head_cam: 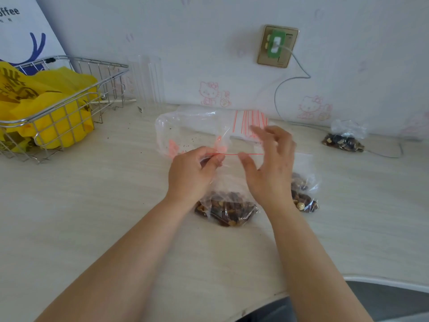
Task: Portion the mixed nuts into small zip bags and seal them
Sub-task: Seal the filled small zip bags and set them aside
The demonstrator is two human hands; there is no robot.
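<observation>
Zip bag (228,201) of mixed nuts (226,209) sits mid-worktop (92,205), nuts slumped at the near end, mouth raised toward the far side. Its red zip line (234,154) runs left–right between the two hands. Left hand (192,174) grip: thumb and fingers pinching the left end of the zip. Right hand (270,166) grip: thumb under the zip near its middle, fingers spread and mostly straight above it, not clamped; whether the fingertips touch the plastic I cannot tell. Judgement: sealing step; the unsealed run lies to the right of the left-hand pinch, so the right hand is nearer and should press along the zip's long axis rightward. Second filled bag (303,196) just right of the right wrist; third one (343,141) far right. Stack of empty zip bags (250,123) beyond the hands.
</observation>
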